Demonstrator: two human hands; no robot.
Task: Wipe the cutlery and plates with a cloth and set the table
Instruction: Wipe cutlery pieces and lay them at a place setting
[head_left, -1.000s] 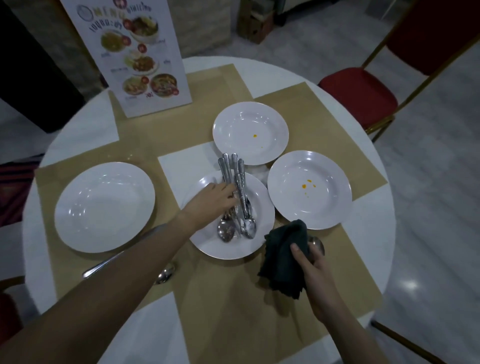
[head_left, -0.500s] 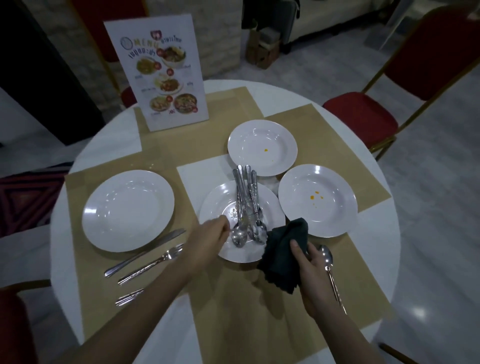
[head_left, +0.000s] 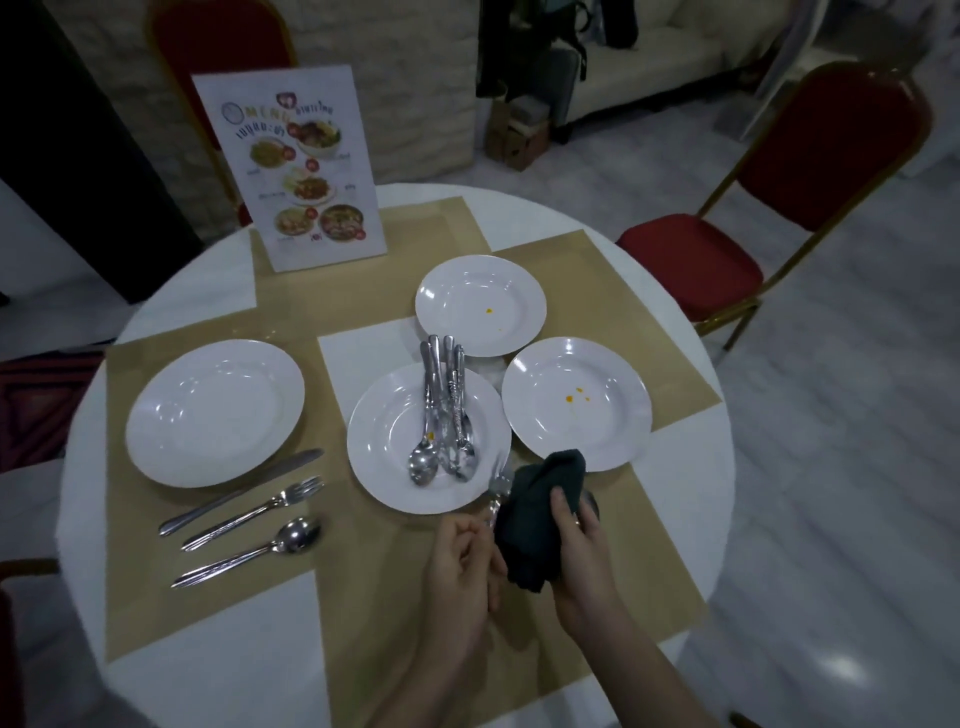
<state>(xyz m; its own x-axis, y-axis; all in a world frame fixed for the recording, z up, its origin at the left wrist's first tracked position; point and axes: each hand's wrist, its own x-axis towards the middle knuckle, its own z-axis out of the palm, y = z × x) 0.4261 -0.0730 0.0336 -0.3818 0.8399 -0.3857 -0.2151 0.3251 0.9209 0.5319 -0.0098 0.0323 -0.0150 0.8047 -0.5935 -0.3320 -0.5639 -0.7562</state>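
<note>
My left hand (head_left: 462, 566) pinches the handle of a fork (head_left: 496, 491) whose tines stick up beside the dark cloth (head_left: 540, 525). My right hand (head_left: 579, 551) grips that cloth, bunched against the fork. Just beyond, a white plate (head_left: 384, 441) holds several spoons and other cutlery (head_left: 444, 415). Two more white plates, one at the back (head_left: 480, 304) and one on the right (head_left: 576, 402), carry orange specks. A clean plate (head_left: 215, 410) lies on the left with a knife (head_left: 241, 491), fork (head_left: 254, 514) and spoon (head_left: 249, 551) laid below it.
The round white table (head_left: 691, 467) carries tan placemats (head_left: 332, 613) and a standing menu card (head_left: 291, 166) at the back. Red chairs stand at the right (head_left: 779, 208) and behind the menu (head_left: 218, 47). A spoon bowl (head_left: 592, 506) peeks out beside my right hand.
My left hand left the cutlery plate, drew back toward me with a fork and brought it to the cloth. The view tilted up.
</note>
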